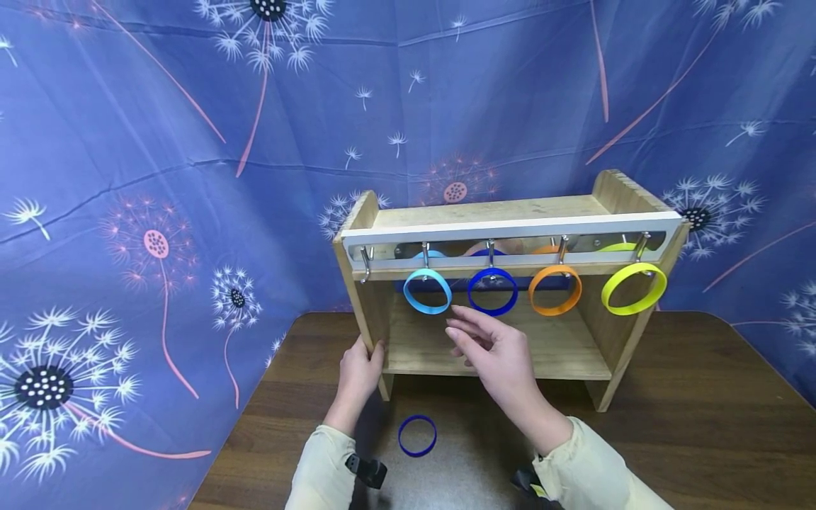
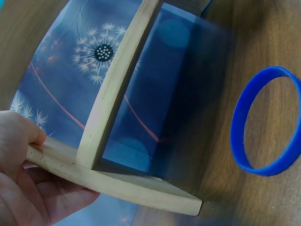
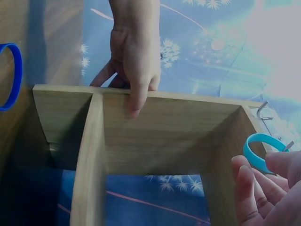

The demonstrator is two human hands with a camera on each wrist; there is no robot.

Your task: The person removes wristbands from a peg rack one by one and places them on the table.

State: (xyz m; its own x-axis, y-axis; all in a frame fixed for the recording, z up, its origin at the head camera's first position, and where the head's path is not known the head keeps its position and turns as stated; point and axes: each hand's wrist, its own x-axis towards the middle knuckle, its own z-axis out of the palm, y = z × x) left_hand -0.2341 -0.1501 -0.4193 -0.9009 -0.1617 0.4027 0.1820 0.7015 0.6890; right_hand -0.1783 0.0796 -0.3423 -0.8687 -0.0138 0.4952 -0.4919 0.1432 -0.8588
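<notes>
A small wooden shelf [image 1: 497,361] stands on the table, with a row of metal hooks along its white front rail [image 1: 510,230]. My left hand [image 1: 360,368] grips the shelf's left side panel [image 2: 113,183], thumb on the inner face. From the hooks hang a light blue ring [image 1: 427,291], a dark blue ring [image 1: 493,292], an orange ring [image 1: 555,310] and a yellow ring [image 1: 634,308]. Just below the light blue ring is my right hand [image 1: 500,350], fingers loosely bent with nothing held. Whether a fingertip touches that ring cannot be made out.
Another dark blue ring [image 1: 417,435] lies on the brown wooden table [image 1: 701,397] in front of the shelf. The leftmost hook [image 1: 365,263] is bare. Behind the table hangs a blue cloth [image 1: 191,142] with dandelion patterns.
</notes>
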